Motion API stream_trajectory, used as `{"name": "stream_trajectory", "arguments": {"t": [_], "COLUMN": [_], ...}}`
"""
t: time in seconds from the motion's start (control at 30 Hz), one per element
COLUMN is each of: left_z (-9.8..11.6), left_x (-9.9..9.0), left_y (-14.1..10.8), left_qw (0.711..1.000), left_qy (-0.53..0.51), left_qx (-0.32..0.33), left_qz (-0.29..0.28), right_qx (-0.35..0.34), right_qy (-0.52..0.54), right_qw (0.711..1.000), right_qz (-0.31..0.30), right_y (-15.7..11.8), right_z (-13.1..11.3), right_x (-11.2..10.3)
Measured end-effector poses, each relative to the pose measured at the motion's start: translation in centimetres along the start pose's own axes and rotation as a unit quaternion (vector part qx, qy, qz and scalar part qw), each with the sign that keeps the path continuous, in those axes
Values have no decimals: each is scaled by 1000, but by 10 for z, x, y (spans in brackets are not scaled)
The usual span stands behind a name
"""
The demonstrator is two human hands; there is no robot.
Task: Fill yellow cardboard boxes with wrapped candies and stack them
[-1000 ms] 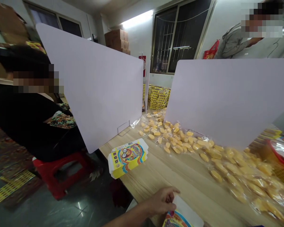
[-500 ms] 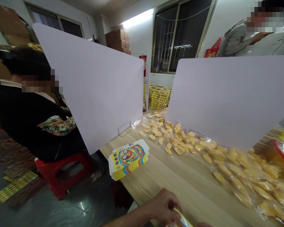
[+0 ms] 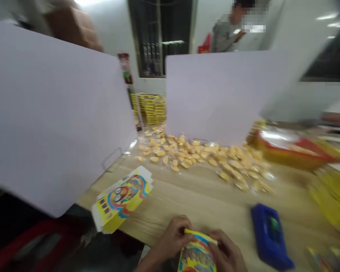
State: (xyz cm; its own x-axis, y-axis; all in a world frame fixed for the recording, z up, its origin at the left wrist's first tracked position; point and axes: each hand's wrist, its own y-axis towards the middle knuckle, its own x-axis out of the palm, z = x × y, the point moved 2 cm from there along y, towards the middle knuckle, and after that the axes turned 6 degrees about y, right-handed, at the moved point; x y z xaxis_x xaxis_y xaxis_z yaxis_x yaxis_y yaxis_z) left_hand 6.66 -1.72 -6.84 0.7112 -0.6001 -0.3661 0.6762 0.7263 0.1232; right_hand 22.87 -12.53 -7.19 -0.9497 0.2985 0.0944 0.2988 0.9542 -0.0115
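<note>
1. From where I stand, the colourful box (image 3: 197, 255) is at the near edge of the wooden table (image 3: 187, 200), low in view; I can't tell whether its bottom rests on the wood.
2. The left hand (image 3: 174, 236) has thumb and fingers clamped together on the box's upper left corner. The right hand (image 3: 228, 251) has its bent fingers clamped on the upper right side, though blur hides exactly how the tips sit.
3. I'd say the grip wants to be light and even on both sides, because thin card like that looks ready to buckle. Thumbs close to the folds should keep the corners square, and pressing the middle of the printed face could dent it.
4. A second box (image 3: 124, 198) lies across the table's left edge, one end sticking out past it, so elbows are best kept off that side. The blue holder (image 3: 269, 234) stands to the right of the hands, and the wrapped yellow pieces (image 3: 184, 153) spread along the far side by the white panel (image 3: 212, 98).
5. Compared with a second ago, the view has swung right: the seated person has gone out of sight, and the blue holder has come in.
6. Back then only the left hand showed clearly, with a pale flap standing by it; now both hands show, and I can't make out that flap.
</note>
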Motion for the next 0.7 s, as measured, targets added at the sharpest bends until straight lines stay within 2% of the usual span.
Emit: {"name": "stream_trajectory", "arguments": {"t": [0.07,0.17,0.27,0.3,0.37,0.43,0.5,0.53,0.6,0.7], "left_z": [4,0,-9,-11,-12,-9,-4,-2,3,5], "left_x": [0,-1,2,4,10,16,20,20,18,8], "left_y": [0,6,10,9,5,1,1,2,9,22], "left_qw": [1000,997,986,977,953,932,924,925,930,939], "left_qy": [-9,-45,-135,-171,-240,-285,-299,-297,-288,-264], "left_qx": [-6,-19,-83,-115,-178,-222,-237,-235,-226,-218], "left_qz": [-28,-58,-56,-50,-41,-34,-18,-6,13,16], "right_qx": [-35,-63,-95,-112,-150,-166,-144,-117,-56,-17], "right_qy": [-10,-22,-71,-98,-152,-187,-196,-189,-162,-139], "right_qw": [999,997,991,984,952,892,846,843,862,877], "right_qz": [-2,31,62,97,222,376,474,489,477,460], "right_y": [-4,-7,-11,-14,-22,-30,-35,-35,-31,-24], "right_z": [-4,-5,-8,-12,-21,-28,-26,-23,-12,2], "right_x": [3,5,-4,-13,-44,-86,-126,-143,-164,-172]}}
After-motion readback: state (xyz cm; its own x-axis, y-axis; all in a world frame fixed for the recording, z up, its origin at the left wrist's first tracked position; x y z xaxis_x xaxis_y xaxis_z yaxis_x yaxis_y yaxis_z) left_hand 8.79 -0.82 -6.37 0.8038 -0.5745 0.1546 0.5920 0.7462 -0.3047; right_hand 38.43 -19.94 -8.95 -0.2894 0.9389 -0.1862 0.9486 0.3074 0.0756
